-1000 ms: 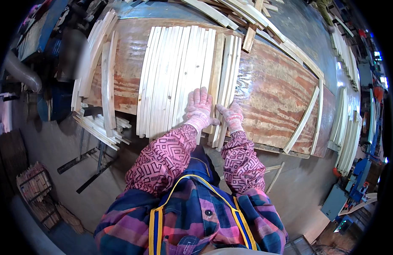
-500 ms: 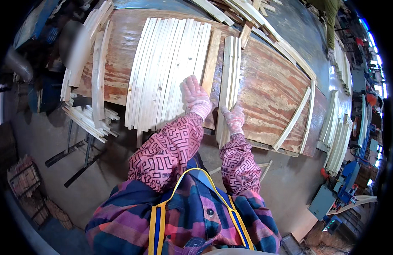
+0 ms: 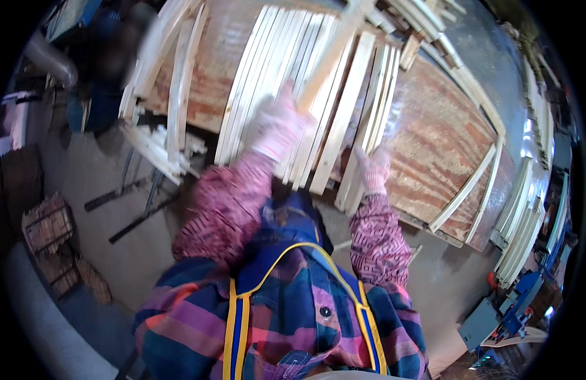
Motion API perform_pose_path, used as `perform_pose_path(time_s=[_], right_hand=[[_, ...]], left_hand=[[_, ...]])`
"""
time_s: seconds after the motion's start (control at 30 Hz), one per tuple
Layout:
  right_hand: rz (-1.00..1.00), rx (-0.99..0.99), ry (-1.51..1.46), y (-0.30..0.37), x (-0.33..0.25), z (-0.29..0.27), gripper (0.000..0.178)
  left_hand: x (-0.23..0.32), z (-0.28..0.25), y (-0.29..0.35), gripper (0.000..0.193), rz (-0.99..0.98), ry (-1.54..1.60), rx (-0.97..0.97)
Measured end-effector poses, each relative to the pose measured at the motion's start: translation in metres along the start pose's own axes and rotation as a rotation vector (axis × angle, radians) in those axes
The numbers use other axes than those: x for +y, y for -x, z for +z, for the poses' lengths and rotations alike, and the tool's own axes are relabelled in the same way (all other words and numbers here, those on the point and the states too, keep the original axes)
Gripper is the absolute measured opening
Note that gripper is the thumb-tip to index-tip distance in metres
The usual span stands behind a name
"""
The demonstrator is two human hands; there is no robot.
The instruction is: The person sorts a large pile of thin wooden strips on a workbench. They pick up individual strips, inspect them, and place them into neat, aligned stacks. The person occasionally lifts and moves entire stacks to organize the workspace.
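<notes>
My left hand (image 3: 279,132), in a pale pinkish work glove and blurred by motion, is closed on a brownish wooden slat (image 3: 334,56). The slat is raised and slants away to the upper right, over a row of pale slats (image 3: 258,82) laid side by side on the board. A single wider slat (image 3: 345,117) lies just right of that row. To its right, my right hand (image 3: 374,170), gloved alike, grips the edge of a small bundle of slats (image 3: 376,104) near its close end, thumb on the left.
The brown plywood worktop (image 3: 432,126) carries thin curved strips (image 3: 465,189) at its right. Curved slats (image 3: 182,82) lie at its left end, with more pieces (image 3: 156,149) stacked below. Long strips line the far edge. Blue machinery (image 3: 521,297) stands at the right.
My left hand, lying flat on the row before, now holds a brownish slat raised above it. My right hand stays at the bundle. The whole view has shifted and tilted.
</notes>
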State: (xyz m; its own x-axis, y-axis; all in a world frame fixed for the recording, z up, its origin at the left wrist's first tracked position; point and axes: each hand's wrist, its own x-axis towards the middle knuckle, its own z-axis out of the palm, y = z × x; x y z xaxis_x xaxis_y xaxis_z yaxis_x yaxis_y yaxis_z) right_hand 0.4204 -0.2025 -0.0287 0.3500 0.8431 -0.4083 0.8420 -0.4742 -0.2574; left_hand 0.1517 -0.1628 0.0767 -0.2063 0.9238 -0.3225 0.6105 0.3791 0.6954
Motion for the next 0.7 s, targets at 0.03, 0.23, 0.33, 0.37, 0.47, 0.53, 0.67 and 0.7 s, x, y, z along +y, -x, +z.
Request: perform_pose_path(time_s=[0.03, 0.23, 0.33, 0.37, 0.47, 0.53, 0.67, 0.7], right_hand=[[-0.012, -0.044, 0.015, 0.001, -0.013, -0.007, 0.082], [-0.126, -0.088, -0.171, 0.014, -0.048, 0.009, 0.082], [-0.08, -0.127, -0.075, 0.014, -0.051, 0.015, 0.09], [-0.06, -0.084, 0.065, 0.023, -0.069, 0.017, 0.092], [0.016, -0.073, 0.18, 0.018, -0.075, 0.025, 0.097], [0.099, -0.183, 0.153, -0.001, -0.056, 0.029, 0.104], [-0.06, -0.251, -0.596, -0.003, -0.027, 0.052, 0.051], [-0.143, -0.272, -0.814, 0.0, -0.027, 0.054, 0.042]], left_hand=[[-0.021, -0.024, -0.01, 0.067, 0.06, 0.03, -0.015], [-0.158, -0.129, -0.076, 0.061, -0.304, -0.149, 0.057], [-0.21, -0.105, -0.09, 0.064, -0.405, 0.173, -0.065], [-0.229, -0.095, -0.091, 0.072, -0.263, 0.026, -0.1], [-0.229, -0.06, -0.09, 0.075, -0.239, -0.151, -0.06], [-0.19, -0.062, -0.084, 0.077, -0.262, -0.203, -0.156], [-0.188, -0.069, -0.078, 0.079, -0.095, -0.068, -0.167], [-0.196, -0.065, -0.082, 0.082, -0.1, -0.082, -0.174]])
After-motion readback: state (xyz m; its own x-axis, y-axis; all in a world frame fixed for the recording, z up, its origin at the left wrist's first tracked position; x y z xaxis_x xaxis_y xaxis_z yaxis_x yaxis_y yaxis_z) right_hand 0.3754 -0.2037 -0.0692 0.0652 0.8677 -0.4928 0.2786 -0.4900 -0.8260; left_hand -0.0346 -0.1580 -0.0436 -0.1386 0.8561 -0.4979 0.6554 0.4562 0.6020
